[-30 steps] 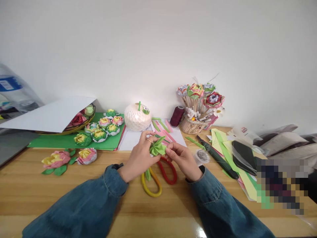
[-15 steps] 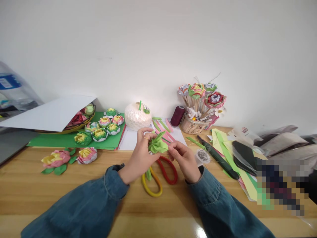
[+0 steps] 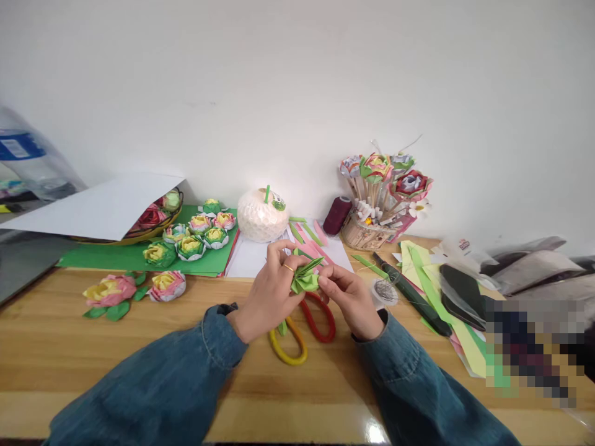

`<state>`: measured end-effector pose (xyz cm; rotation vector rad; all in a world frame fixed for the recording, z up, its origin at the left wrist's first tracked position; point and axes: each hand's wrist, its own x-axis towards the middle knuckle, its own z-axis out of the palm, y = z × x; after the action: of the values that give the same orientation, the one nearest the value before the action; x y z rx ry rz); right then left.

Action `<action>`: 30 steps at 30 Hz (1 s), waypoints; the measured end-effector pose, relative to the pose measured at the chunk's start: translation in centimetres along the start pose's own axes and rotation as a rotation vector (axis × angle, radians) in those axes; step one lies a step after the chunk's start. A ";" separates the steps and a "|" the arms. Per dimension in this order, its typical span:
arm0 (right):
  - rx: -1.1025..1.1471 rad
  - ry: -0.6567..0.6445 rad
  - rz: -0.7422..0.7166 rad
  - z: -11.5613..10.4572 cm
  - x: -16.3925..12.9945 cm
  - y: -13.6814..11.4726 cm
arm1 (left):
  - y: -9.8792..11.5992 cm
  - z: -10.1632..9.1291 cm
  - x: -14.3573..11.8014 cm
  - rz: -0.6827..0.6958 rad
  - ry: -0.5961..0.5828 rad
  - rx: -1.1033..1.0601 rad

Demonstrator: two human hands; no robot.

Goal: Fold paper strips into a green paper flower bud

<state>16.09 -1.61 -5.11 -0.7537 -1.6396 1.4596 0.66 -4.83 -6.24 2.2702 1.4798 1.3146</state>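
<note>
Between my two hands is a light green folded paper piece (image 3: 305, 279), its pleats fanned out at the top. My left hand (image 3: 272, 294) is closed around its left side, fingers curled behind it. With thumb and forefinger, my right hand (image 3: 348, 297) pinches the piece's right edge. Below them on the wooden table lie scissors with a yellow handle loop (image 3: 289, 360) and a red handle loop (image 3: 324, 338); my hands hide the blades. A bit of green paper shows beside the yellow loop.
Several paper flowers (image 3: 190, 246) sit on green sheets (image 3: 218, 265) at left; two more flowers lie in front. Behind stand a white lattice ornament (image 3: 263, 217), a maroon thread spool (image 3: 337, 215) and a basket (image 3: 367, 232) of stemmed flowers. A dark cutter (image 3: 418, 300) and paper scraps lie right.
The green folded paper has turned a little in my fingers, its pleats now pointing more upward. Both hands stay on it. The whole view has shifted slightly.
</note>
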 end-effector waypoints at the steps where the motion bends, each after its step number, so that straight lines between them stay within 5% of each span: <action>1: 0.007 0.002 0.007 0.0 0.0 0.1 | 0.0 0.1 0.0 0.005 0.009 -0.028; 11: 0.172 -0.042 0.132 0.2 -0.1 1.3 | 0.4 0.7 -0.1 -0.124 0.095 -0.271; 19: 0.231 0.072 0.186 0.0 0.1 0.9 | 0.5 0.7 0.1 -0.375 -0.065 -0.744; 30: 0.131 0.050 0.165 -0.1 0.1 0.8 | 0.4 0.2 0.7 -0.646 -0.060 -1.186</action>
<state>16.05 -1.31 -5.90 -0.8608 -1.4569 1.6327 1.20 -4.43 -5.73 0.9631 0.8477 1.3144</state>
